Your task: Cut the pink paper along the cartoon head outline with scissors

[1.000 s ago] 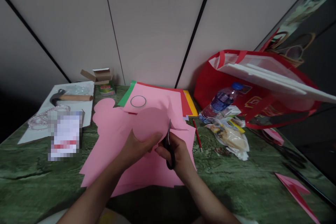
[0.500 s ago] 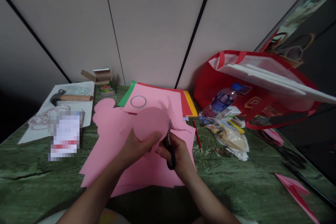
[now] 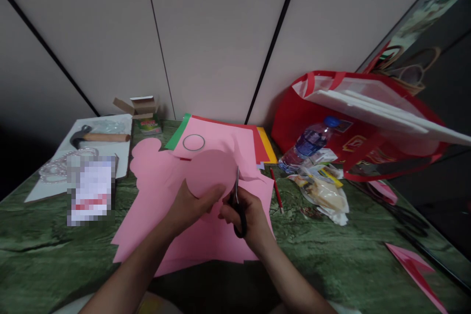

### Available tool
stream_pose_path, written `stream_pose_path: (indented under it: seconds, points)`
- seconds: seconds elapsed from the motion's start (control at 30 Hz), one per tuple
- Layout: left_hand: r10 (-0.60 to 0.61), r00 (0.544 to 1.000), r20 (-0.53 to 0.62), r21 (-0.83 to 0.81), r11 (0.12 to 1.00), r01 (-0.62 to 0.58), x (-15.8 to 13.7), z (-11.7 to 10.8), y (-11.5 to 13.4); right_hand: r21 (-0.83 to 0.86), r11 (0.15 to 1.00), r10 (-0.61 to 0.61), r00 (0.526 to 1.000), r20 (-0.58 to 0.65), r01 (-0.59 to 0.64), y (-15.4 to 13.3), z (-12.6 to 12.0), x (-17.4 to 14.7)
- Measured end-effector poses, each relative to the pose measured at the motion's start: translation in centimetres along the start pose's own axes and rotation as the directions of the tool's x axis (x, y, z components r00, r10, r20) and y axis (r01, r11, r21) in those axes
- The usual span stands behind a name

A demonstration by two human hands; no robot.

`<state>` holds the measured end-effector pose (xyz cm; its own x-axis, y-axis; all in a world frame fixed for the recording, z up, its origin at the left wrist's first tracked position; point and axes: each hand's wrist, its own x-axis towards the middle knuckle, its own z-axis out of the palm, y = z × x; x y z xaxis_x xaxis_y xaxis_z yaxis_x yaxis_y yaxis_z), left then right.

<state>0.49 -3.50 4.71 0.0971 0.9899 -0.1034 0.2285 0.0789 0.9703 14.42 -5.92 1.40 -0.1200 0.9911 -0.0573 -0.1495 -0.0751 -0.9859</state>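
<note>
Between thumb and fingers, my left hand [image 3: 195, 206] grips a rounded piece of pink paper [image 3: 211, 170] held above the table. My right hand [image 3: 250, 213] is closed around the black handles of a pair of scissors [image 3: 241, 216]. The blades point away from me and lie along the right edge of the round paper. A curled pink strip stands up just beyond the blade tips. Beneath both hands are several pink sheets [image 3: 147, 221], some with rounded edges. A thin dark ring [image 3: 194, 142] rests on the pink sheet behind the round paper.
Left on the green table [image 3: 33, 245] are a hammer [image 3: 106, 137], clear beads [image 3: 55, 169] and a small open box [image 3: 148, 120]. A red pencil [image 3: 277, 194], a water bottle [image 3: 307, 144], plastic packets [image 3: 326, 194] and a red bag [image 3: 287, 113] stand or lie to the right.
The round paper has tilted slightly in my left hand and looks darker. The scissors have shifted very little at its right edge. Everything else has stayed put.
</note>
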Motion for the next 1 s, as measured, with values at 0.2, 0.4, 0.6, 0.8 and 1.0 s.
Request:
stream_pose_path:
  seconds: [0.2,0.4,0.6,0.8,1.0]
  points:
    - [0.025,1.000,-0.003,-0.007,1.000,-0.025,-0.04,0.06,0.10,0.032,0.999,0.024,1.000,-0.005,-0.023,-0.14,0.19,0.07]
    - [0.033,0.999,-0.003,-0.010,0.999,-0.033,0.12,0.03,0.05,0.029,0.999,0.031,1.000,-0.006,-0.030,-0.34,0.20,0.03]
    - [0.065,0.998,-0.004,0.001,0.998,-0.065,0.10,-0.04,0.03,0.019,1.000,0.020,1.000,0.003,-0.020,-0.32,0.15,-0.02]
    - [0.061,0.998,-0.007,0.028,0.998,-0.061,0.08,-0.04,0.24,0.012,0.999,0.030,1.000,0.004,-0.030,-0.66,0.25,-0.05]
    - [0.063,0.998,-0.003,-0.001,0.998,-0.063,0.33,-0.11,-0.10,0.014,0.999,0.042,0.999,-0.006,-0.042,-1.01,0.30,-0.07]
